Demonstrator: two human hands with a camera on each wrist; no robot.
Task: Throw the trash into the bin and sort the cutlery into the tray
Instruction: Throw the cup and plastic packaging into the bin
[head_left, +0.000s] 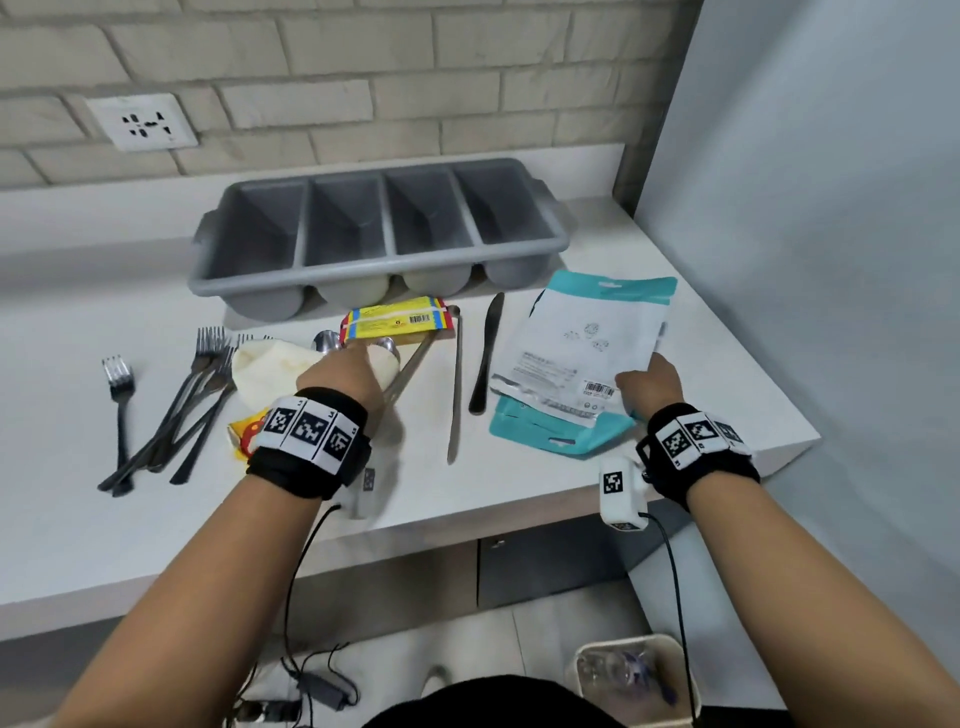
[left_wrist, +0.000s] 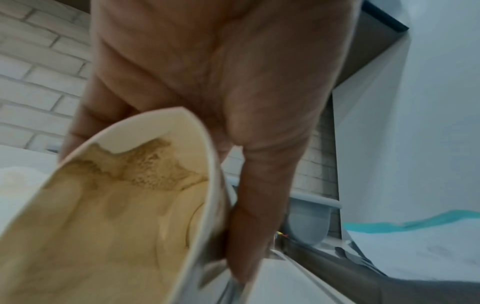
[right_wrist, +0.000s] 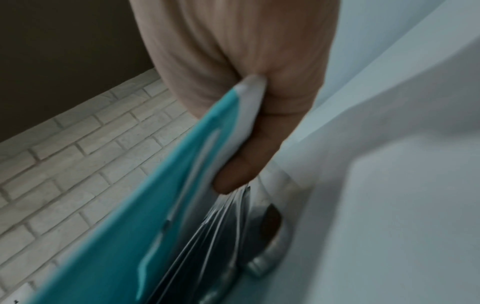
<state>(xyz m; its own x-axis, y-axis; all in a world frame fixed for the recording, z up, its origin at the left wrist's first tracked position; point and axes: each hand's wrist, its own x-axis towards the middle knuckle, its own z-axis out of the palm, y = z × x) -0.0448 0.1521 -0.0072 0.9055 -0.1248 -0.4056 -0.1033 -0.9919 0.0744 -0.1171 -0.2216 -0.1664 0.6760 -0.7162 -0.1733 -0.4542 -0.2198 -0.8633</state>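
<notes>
My left hand (head_left: 340, 371) grips a squashed, stained paper cup (head_left: 270, 369) at mid-counter. In the left wrist view my fingers (left_wrist: 259, 205) curl round the cup's (left_wrist: 116, 216) rim. My right hand (head_left: 649, 384) pinches the near corner of a white pouch (head_left: 576, 348), which lies on a teal pouch (head_left: 550, 434). In the right wrist view my thumb (right_wrist: 241, 172) presses on the teal and white pouch edges (right_wrist: 155, 205). The grey four-slot cutlery tray (head_left: 379, 234) stands at the back. A bin (head_left: 634, 670) sits on the floor, lower right.
Several black forks (head_left: 182, 405) lie at the left, one fork (head_left: 119, 374) apart from them. Past my left hand lie a yellow wrapper (head_left: 395, 322) and spoons (head_left: 327, 340). A long-handled spoon (head_left: 456, 384) and a black knife (head_left: 485, 353) lie in the middle. The counter ends at the right wall.
</notes>
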